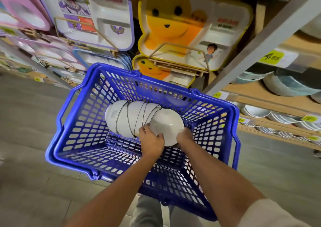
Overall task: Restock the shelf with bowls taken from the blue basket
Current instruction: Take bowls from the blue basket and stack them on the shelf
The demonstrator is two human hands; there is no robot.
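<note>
One bowl stack (129, 118) sideways, mouths right, left hand (152, 140), right hand (185, 137), fingers clamping it

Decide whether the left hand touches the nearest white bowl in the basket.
Touching. The head view shows the left hand gripping the nearest bowl, fingers curled against its rim.

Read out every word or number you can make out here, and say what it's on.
"ULTRAMAN": purple-rimmed tray.
"498", roughly: yellow price tag, upper right.
Red lettering on the yellow bear tray: too blurred.
The smaller yellow shelf tags: unreadable.
</note>
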